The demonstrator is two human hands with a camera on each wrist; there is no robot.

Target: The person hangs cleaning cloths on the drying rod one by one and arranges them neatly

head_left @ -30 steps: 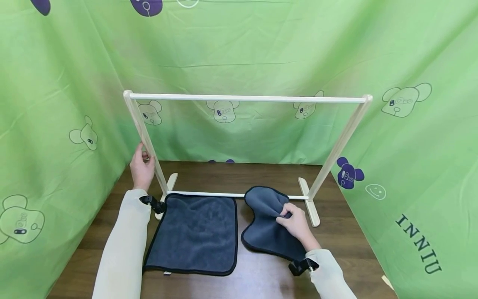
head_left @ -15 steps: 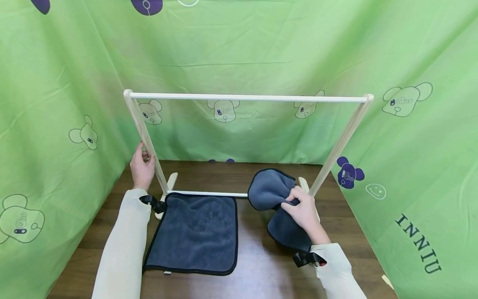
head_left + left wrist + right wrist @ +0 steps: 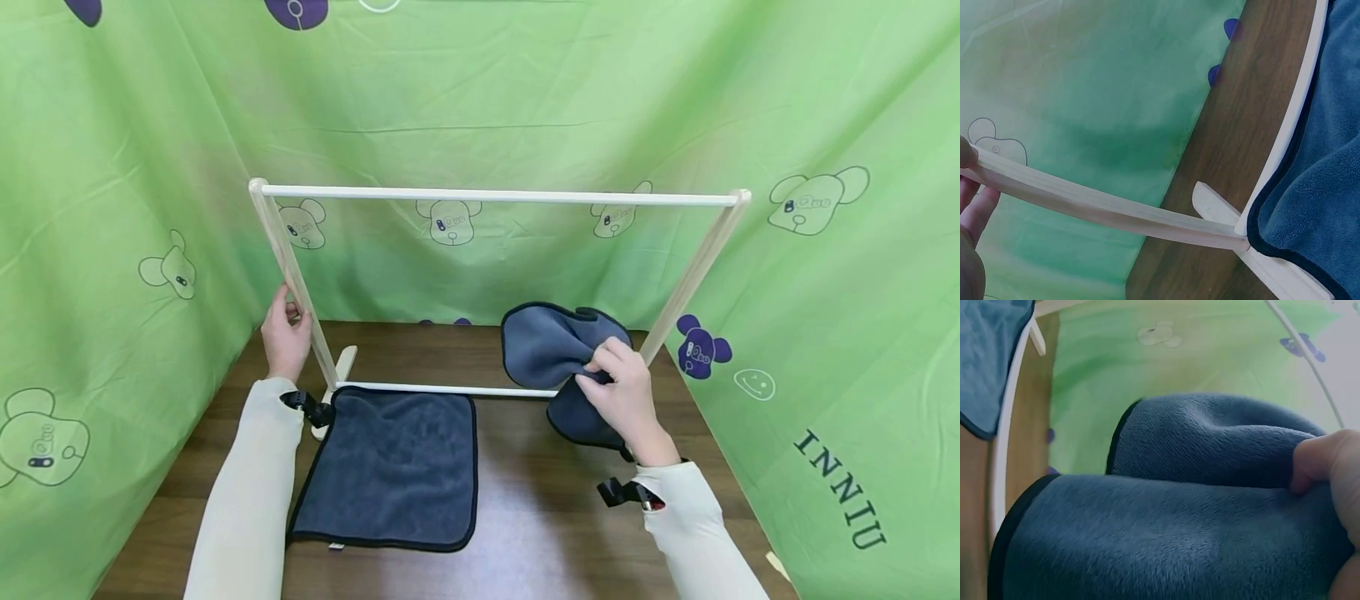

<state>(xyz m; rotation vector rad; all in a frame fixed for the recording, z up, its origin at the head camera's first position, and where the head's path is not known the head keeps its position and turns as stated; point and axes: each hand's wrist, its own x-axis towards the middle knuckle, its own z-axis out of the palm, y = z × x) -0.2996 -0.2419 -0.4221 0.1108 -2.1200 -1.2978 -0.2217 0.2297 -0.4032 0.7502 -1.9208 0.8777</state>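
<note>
My left hand (image 3: 287,340) grips the left post (image 3: 291,267) of a pale wooden rack, thumb and fingers around it in the left wrist view. My right hand (image 3: 624,387) pinches a dark grey cloth (image 3: 543,346) with black edging near its middle. Held up off the table, this cloth bunches and droops on both sides of the fingers, in front of the rack's lower right end. A second grey cloth (image 3: 390,471) lies flat on the table at the left, its far edge along the rack's lower bar (image 3: 510,391).
The rack's white top bar (image 3: 495,197) spans high above the cloths. Its right post (image 3: 693,271) stands just beyond my right hand. Green printed curtain (image 3: 480,100) surrounds the brown wooden table (image 3: 525,533) at the back and sides.
My right hand has lifted the cloth off the table, moving it up, away from me and slightly right. The left hand and the flat cloth have stayed in place.
</note>
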